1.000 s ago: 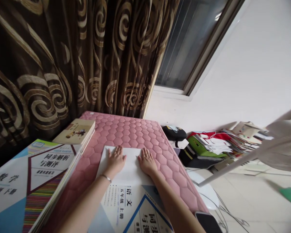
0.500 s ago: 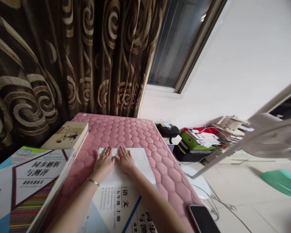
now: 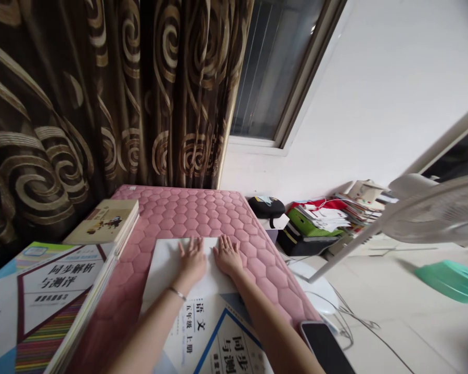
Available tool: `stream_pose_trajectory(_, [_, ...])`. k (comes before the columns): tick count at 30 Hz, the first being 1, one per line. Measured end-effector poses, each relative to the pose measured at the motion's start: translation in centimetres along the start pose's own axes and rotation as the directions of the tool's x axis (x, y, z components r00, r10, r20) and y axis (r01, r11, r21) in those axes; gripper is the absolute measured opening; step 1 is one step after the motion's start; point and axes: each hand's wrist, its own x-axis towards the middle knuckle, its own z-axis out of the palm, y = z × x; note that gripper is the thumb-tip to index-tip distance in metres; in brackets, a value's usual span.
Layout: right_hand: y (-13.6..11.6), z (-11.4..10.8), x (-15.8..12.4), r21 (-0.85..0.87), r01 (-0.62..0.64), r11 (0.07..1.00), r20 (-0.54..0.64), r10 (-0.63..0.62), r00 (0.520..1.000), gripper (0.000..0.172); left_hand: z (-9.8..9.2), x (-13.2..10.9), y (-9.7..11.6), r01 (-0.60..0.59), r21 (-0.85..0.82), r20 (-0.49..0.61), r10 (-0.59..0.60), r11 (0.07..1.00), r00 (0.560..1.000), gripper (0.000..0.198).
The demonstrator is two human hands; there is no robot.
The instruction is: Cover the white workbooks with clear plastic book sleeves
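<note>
My left hand (image 3: 194, 261) lies palm down with its fingers spread on a blank white sheet of paper (image 3: 164, 267). On the same sheet, near its right edge, my right hand (image 3: 228, 255) rests flat, fingers stretched out. Directly below the sheet in view is a workbook (image 3: 203, 332) with Chinese print and a blue angled line on its cover. My forearms hide parts of that cover. A thin bracelet (image 3: 177, 293) circles my left wrist. Whether the sheet is attached to the workbook, I cannot tell.
Pink quilted padding (image 3: 191, 213) lies under everything. Stacked workbooks (image 3: 62, 291) and tan books (image 3: 109, 221) stand at the left. A phone (image 3: 327, 348) sits at the right edge. Beyond are a white fan (image 3: 425, 213), cables and piled papers (image 3: 323, 215).
My hands have moved apart across the white sheet, the right one toward its right edge. More of the workbook's cover shows between my arms. The view has shifted slightly.
</note>
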Motion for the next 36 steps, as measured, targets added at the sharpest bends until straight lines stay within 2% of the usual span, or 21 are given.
stream_pose_trajectory(1, [0.1,0.1,0.0,-0.003,-0.002,1.000,-0.002,0.002,1.000,0.065,0.5,0.1,0.8,-0.059,-0.048,-0.005,0.058,0.997,0.998,0.056])
stream_pose_trajectory(3, [0.3,0.1,0.0,-0.005,-0.004,1.000,-0.002,0.004,1.000,0.065,1.0,0.1,0.8,-0.077,-0.078,-0.011,0.076,0.994,0.997,0.055])
stream_pose_trajectory(5, [0.5,-0.1,0.0,-0.003,-0.003,1.000,0.002,0.003,1.000,0.065,1.0,-0.2,-1.1,-0.017,-0.068,-0.019,0.015,0.998,1.000,0.056])
stream_pose_trajectory(8, [0.2,-0.7,-0.1,-0.013,-0.006,1.000,0.013,0.006,1.000,0.065,0.5,-0.5,-5.4,0.093,-0.035,-0.032,-0.094,0.995,0.995,0.059])
stream_pose_trajectory(10, [-1.0,-1.0,-0.1,-0.030,-0.040,0.999,0.019,0.041,0.999,0.062,0.3,-0.7,-7.4,0.110,-0.002,-0.037,-0.110,0.994,0.993,0.059])
stream_pose_trajectory(12, [-3.2,-0.9,-0.3,-0.039,-0.057,0.998,0.025,0.058,0.998,0.060,0.5,-0.7,-8.3,0.101,0.032,-0.040,-0.100,0.994,0.994,0.059])
stream_pose_trajectory(14, [-6.1,-0.5,-0.5,-0.002,0.038,0.999,0.038,-0.038,0.999,0.059,0.9,-0.8,-8.4,0.082,0.056,-0.040,-0.080,0.995,0.996,0.058])
stream_pose_trajectory(16, [-8.7,0.1,-0.8,0.122,0.255,0.959,0.046,-0.262,0.964,0.060,1.2,-0.8,-8.2,0.068,0.070,-0.037,-0.066,0.995,0.997,0.057])
stream_pose_trajectory(18, [-9.6,0.5,-0.9,0.184,0.340,0.922,0.051,-0.354,0.934,0.060,1.3,-0.9,-8.0,0.068,0.076,-0.035,-0.066,0.995,0.997,0.057])
stream_pose_trajectory(20, [-8.5,0.3,-0.9,0.179,0.302,0.936,0.058,-0.317,0.947,0.061,1.0,-0.9,-8.0,0.081,0.076,-0.036,-0.079,0.994,0.996,0.058])
stream_pose_trajectory(23, [-4.1,-0.5,-0.9,0.133,0.139,0.981,0.046,-0.146,0.988,0.063,0.4,-0.8,-7.9,0.098,0.071,-0.021,-0.097,0.993,0.995,0.059])
stream_pose_trajectory(25, [-1.1,-1.0,-1.1,0.076,0.021,0.997,0.030,-0.023,0.999,0.064,0.0,-0.6,-7.8,0.100,0.065,-0.016,-0.099,0.993,0.995,0.059])
stream_pose_trajectory(27, [0.7,-1.2,-1.2,0.016,-0.024,1.000,0.026,0.023,0.999,0.064,-0.3,-0.6,-7.6,0.111,0.055,-0.025,-0.109,0.992,0.994,0.058])
stream_pose_trajectory(31, [1.0,-1.4,-1.4,-0.054,-0.027,0.998,0.064,0.031,0.997,0.063,-0.8,-2.4,-7.4,0.177,0.071,-0.006,-0.177,0.982,0.984,0.055])
stream_pose_trajectory(33, [0.5,-1.9,-1.5,-0.076,-0.038,0.996,0.074,0.044,0.996,0.062,-1.1,-4.6,-7.5,0.188,0.086,0.011,-0.189,0.978,0.982,0.056])
stream_pose_trajectory(36, [-0.9,-2.7,-1.6,-0.103,-0.056,0.993,0.045,0.061,0.997,0.058,-1.4,-8.4,-8.1,0.145,0.075,-0.010,-0.144,0.987,0.989,0.058])
